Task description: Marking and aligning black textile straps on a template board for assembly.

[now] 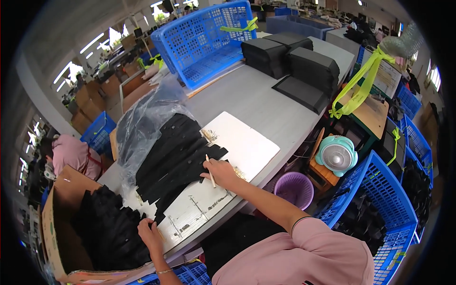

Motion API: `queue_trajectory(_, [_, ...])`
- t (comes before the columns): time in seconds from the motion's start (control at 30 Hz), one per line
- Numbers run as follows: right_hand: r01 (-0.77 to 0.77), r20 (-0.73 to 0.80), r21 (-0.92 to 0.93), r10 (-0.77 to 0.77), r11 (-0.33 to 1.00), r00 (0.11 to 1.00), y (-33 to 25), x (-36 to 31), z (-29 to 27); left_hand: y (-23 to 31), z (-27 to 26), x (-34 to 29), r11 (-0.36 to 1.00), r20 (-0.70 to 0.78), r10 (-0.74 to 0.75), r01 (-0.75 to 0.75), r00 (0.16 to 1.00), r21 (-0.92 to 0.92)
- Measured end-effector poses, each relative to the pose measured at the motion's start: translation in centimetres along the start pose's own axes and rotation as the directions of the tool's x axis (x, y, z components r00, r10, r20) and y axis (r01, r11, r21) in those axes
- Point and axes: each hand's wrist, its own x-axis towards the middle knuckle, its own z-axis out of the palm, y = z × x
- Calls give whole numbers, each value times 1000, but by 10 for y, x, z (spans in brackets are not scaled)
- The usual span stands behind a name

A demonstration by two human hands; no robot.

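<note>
My right hand [222,173] is closed round a thin, pale, pencil-like stick [210,172] that points down over the white board [251,145]. A black fabric strip [172,202] slants from just beneath that hand toward my left hand [150,233]. Thumb and fingers of the left hand are bent together at the strip's near end, by the board's front left edge. Many more black strips [173,152] lie fanned and overlapping on the board. Dark line marks and yellowish tape patches show on the board. Clear plastic film [142,118] lies crumpled along the strips' far left side.
At left, a cardboard box [64,190] holds black strips. Stacked black pieces [311,71] and a blue crate [204,45] stand on the grey table [228,90]. To my right are a purple basket [294,190], a teal fan [336,154] and blue crates [394,204]. A person in pink [73,156] sits at left.
</note>
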Motion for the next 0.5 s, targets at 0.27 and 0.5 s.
queue_trajectory(0.27, [25,-16,-20,-25,999,1000,-1,3,2,-11,-17,9,956,39,-197,201,980,-214])
queue_trajectory(0.5, [-44,48,47,42,998,998,-5,-2,-5,46,-32,0,826,10,-47,45,999,-561])
